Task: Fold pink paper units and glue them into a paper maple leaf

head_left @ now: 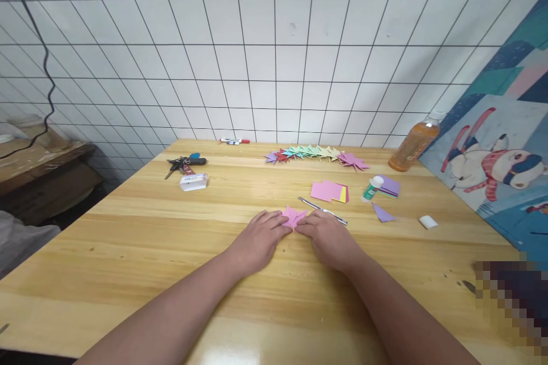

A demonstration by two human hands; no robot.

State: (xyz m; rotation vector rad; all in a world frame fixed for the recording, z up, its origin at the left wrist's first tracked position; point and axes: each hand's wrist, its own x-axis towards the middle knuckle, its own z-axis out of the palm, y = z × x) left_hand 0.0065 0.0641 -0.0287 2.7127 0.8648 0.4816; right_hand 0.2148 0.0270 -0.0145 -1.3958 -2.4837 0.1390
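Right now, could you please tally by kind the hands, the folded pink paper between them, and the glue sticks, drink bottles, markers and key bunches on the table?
Hands: 2, left hand and right hand
Folded pink paper: 1
Glue stick: 1
Drink bottle: 1
Marker: 1
Key bunch: 1
Total: 7

I see a wooden table (128,262). Pink folded paper (293,216), a bright paper row (314,152), keys (184,163), a glue stick (371,189) and a bottle (413,146) are on it.
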